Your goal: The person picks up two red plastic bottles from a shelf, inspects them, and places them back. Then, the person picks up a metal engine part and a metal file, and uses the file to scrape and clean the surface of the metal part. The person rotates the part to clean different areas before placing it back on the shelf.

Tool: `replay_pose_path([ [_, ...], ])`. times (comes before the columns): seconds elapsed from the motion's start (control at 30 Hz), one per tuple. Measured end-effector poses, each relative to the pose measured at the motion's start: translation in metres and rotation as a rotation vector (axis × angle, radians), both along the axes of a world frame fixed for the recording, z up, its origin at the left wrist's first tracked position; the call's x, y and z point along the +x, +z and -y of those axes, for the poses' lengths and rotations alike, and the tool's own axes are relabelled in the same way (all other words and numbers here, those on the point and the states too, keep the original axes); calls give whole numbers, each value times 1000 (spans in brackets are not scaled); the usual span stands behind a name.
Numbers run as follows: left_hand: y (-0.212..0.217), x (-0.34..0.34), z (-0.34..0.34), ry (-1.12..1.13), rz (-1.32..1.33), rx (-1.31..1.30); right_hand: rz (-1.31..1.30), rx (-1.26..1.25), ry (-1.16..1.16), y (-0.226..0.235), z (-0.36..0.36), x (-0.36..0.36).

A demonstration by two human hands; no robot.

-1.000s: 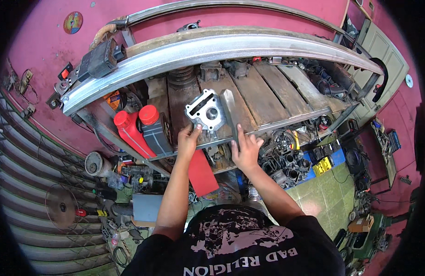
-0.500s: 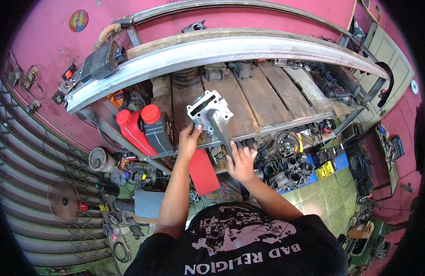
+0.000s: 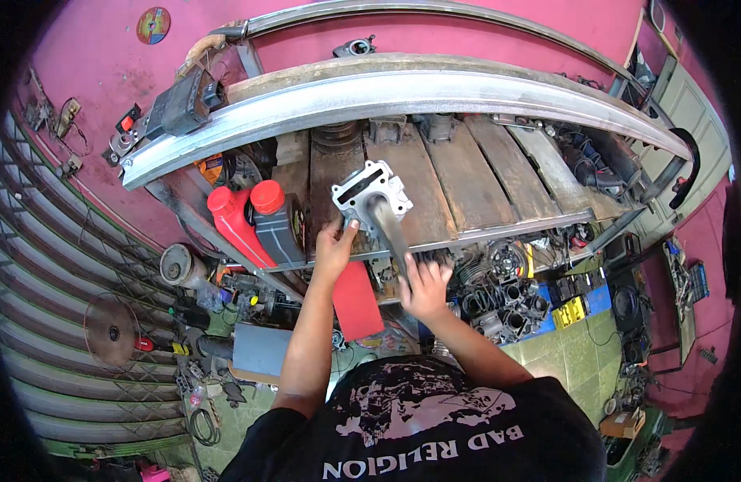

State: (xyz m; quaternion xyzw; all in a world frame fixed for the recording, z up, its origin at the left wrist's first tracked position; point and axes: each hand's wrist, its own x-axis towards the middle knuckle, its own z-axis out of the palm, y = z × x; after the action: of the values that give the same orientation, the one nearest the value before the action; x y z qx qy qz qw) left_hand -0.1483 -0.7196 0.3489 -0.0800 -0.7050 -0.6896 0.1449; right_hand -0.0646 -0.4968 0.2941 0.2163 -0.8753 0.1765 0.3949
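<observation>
A light-metal engine cylinder head (image 3: 396, 193) is tilted up at the front edge of the wooden bench (image 3: 411, 173), its flat face with a long dark slot and bolt holes toward me. My left hand (image 3: 334, 251) is closed on its lower left side, the thumb pressed on the near edge. My right hand (image 3: 427, 289) grips the near end of a long, flat, grey metal bar (image 3: 390, 229), index finger stretched along it. The bar's far end lies against or just over the cylinder head's face; blur hides the exact contact.
Red (image 3: 236, 229) and dark grey (image 3: 278, 229) bottles with red caps stand left of the cylinder head. A metal rail (image 3: 403, 92) crosses above the bench. Several engine parts (image 3: 507, 309) fill the space below at right. A red panel (image 3: 356, 304) hangs below the front edge.
The whole view has shifted slightly, moving the scene a little right and down. Both hands keep their hold; the bar's position on the cylinder head differs only slightly.
</observation>
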Motion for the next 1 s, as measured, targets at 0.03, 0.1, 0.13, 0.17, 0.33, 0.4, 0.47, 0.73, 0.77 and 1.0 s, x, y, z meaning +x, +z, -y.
replay_pose_path([
  [0.03, -3, -1, 3, -10, 6, -46, 18, 10, 4, -4, -4, 6],
  [0.1, -7, -2, 10, -33, 22, -110, 59, 29, 9, 2, -8, 14],
  [0.13, -9, -3, 13, -44, 28, -129, 27, 12, 0, 5, -6, 6],
  [0.17, -6, -1, 11, -62, 37, -117, -1, -5, -17, 25, 1, -6],
  [0.33, -11, -2, 11, 15, -58, -249, -7, -52, -127, 101, 25, -55],
  [0.4, -2, 2, 10, -9, 25, -272, -38, -60, -117, 93, 18, -58],
  [0.47, 9, 4, 6, -38, 142, -155, -67, -34, -84, 44, 2, -41],
  [0.73, -5, 1, 15, -29, 111, -135, -38, -16, 65, 21, 3, -7],
  [0.77, -5, 1, 15, -18, 85, -142, -10, -29, 57, 41, 17, -14],
  [1.0, -5, -1, 14, -17, 25, -190, 7, -12, 5, 77, 31, -34],
])
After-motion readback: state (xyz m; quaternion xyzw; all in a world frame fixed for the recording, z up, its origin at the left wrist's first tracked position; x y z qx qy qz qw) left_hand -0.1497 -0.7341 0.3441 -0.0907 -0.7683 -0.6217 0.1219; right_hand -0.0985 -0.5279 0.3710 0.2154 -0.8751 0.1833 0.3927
